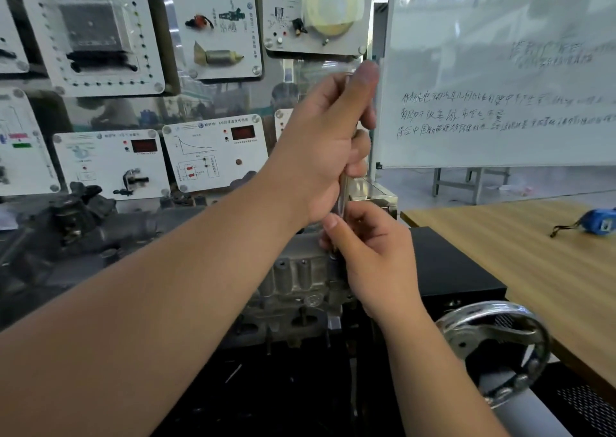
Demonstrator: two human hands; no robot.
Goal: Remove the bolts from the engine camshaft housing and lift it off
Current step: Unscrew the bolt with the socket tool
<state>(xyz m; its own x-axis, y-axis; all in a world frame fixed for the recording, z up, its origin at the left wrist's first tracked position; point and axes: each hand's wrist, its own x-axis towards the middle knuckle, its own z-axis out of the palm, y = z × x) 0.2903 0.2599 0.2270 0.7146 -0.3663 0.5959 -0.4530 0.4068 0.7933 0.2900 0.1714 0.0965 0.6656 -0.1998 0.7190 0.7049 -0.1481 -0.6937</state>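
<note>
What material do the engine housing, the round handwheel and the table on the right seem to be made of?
Engine housing: probably cast aluminium, judging by its dull grey, rough and stained surface.
Handwheel: metal, likely chromed or polished, since it is bright with mirror-like reflections.
Table: wood or wood-look laminate, with light brown grain lines and a smooth matte top; which of the two cannot be told.

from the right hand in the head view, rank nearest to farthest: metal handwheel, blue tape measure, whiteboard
1. Metal handwheel: just below and to the right of the right hand.
2. Blue tape measure: far right, lying on the wooden table.
3. Whiteboard: up and behind the table, at the back.
</note>
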